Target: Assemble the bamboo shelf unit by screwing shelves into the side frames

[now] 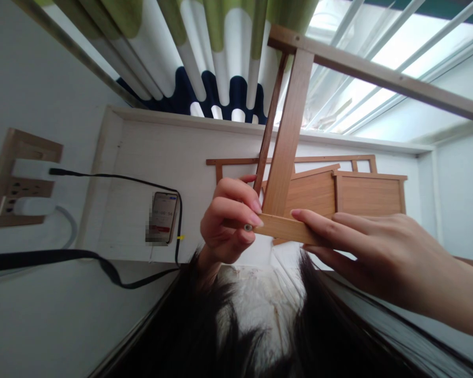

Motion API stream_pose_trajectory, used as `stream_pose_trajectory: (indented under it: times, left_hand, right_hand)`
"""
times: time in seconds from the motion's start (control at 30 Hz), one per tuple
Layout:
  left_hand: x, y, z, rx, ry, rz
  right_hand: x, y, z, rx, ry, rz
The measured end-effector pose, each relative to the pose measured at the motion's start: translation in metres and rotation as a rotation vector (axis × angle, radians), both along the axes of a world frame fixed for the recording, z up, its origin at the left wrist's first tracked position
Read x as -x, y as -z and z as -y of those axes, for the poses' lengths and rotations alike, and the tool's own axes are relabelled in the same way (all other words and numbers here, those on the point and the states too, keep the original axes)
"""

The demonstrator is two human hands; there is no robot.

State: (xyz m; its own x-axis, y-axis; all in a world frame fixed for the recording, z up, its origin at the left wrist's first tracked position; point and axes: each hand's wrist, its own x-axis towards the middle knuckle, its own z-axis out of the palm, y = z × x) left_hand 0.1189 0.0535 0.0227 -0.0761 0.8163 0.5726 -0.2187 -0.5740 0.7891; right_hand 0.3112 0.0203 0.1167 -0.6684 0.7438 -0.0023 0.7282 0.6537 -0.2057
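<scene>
A brown wooden frame [286, 131] rises from my hands toward the upper right, in front of the window. My right hand [350, 241] pinches the frame's near end piece between thumb and fingers. At that piece's left end, my left hand [230, 218] has its fingers closed around a small round-ended metal part [248, 227]. The part points toward the camera, close to the end of the wood. Most of it is hidden by my fingers, so its full shape cannot be made out.
Behind lie wooden panels [370, 194] and a thin wooden frame [236, 161] on the white surface [130, 157]. A phone [163, 218] with a black cable [118, 177] is at left, near a wall socket [23, 178]. Curtains hang at the top; dark hair shows below.
</scene>
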Motion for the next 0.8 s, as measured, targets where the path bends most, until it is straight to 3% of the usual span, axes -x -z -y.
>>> stream_pose_trajectory:
  times: [0.17,0.53,0.8]
  left_hand:
    - [0.0,-0.0001,-0.0007,-0.061,0.076,0.06]
    - [0.0,0.0015,0.0014,-0.062,0.097,0.084]
    - [0.0059,-0.001,0.0012,-0.048,0.104,-0.04]
  right_hand:
    - [0.0007,0.0002,0.0,-0.011,0.0,-0.009]
    - [0.0001,0.0003,-0.0004,-0.001,0.007,0.002]
    - [-0.0001,0.001,-0.0001,0.025,0.013,-0.014]
